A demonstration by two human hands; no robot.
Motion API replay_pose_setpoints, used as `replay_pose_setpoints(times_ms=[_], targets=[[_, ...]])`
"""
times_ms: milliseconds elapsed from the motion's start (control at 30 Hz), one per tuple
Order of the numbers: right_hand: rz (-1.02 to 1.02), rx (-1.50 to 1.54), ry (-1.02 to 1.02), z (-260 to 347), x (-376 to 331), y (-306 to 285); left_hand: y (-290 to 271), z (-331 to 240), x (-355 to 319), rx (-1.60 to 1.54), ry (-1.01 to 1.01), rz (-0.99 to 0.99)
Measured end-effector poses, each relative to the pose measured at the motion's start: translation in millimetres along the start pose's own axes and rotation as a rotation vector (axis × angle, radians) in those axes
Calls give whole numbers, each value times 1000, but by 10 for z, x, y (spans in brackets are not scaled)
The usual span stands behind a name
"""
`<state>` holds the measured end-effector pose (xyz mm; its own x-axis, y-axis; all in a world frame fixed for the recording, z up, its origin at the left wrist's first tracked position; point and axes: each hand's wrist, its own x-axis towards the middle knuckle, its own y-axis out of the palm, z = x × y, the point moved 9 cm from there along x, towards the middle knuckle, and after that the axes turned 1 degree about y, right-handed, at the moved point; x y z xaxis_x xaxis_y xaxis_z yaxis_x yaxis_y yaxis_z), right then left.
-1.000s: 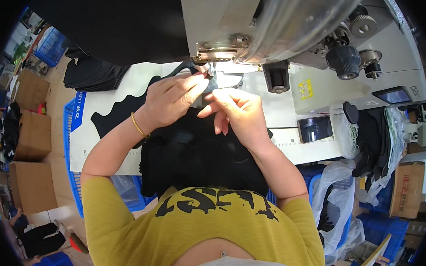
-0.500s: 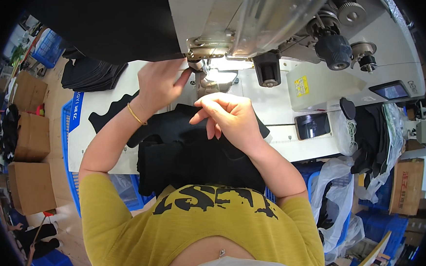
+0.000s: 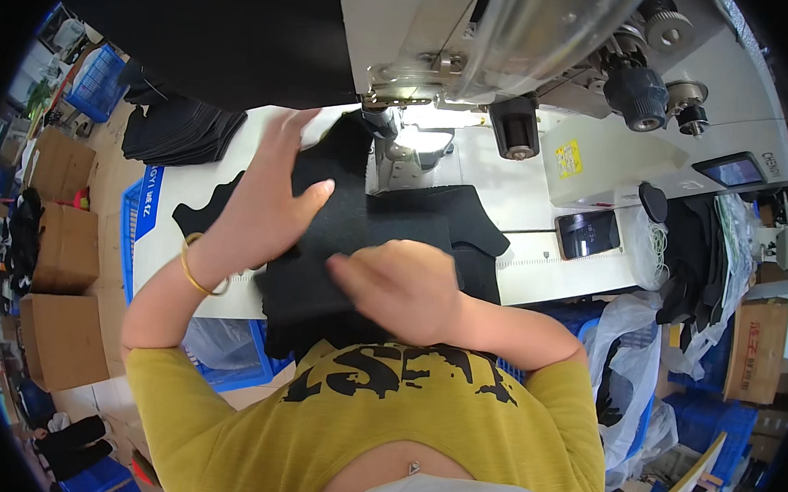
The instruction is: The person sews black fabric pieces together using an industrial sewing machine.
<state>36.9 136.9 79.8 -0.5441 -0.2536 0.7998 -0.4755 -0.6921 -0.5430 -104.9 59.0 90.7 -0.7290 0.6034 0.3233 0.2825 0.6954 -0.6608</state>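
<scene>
We see first the big white sewing machine (image 3: 616, 160), standing over the pale table (image 3: 536, 277). On this table, in front of the machine and under both hands, lies the black fabric (image 3: 338, 197); its upper end is beside the lit needle area, but we cannot tell if it is under the foot. Its lower part goes over the front edge, so its weight could pull the layers out of line. Behind on the left is a stack of black pieces (image 3: 180, 134), well apart. Our left hand (image 3: 270, 202) is wide, fingers long and thumb away, and holds nothing; with so little pressure there, the fabric could turn or make a fold. Our right hand (image 3: 405, 287) is loosely curled above the fabric and blurred, so we cannot tell if it pinches some cloth; an uneven pull would make the edge crooked. The thin bracelet (image 3: 192, 265), hanging loose, might catch a layer.
</scene>
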Motion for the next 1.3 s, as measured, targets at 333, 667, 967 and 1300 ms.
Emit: replay_pose_setpoints(times_ms=[333, 667, 967, 1300], targets=[[-59, 1219, 1204, -980, -420, 326, 483, 129, 384, -476, -250, 302], [-111, 1259, 1199, -1012, -376, 324, 541, 248, 469, -474, -393, 315], [-90, 1015, 1195, -943, -435, 134, 101, -50, 375, 68, 133, -87], [44, 860, 1110, -1044, -319, 78, 459, -600, -537, 758, 913, -268]])
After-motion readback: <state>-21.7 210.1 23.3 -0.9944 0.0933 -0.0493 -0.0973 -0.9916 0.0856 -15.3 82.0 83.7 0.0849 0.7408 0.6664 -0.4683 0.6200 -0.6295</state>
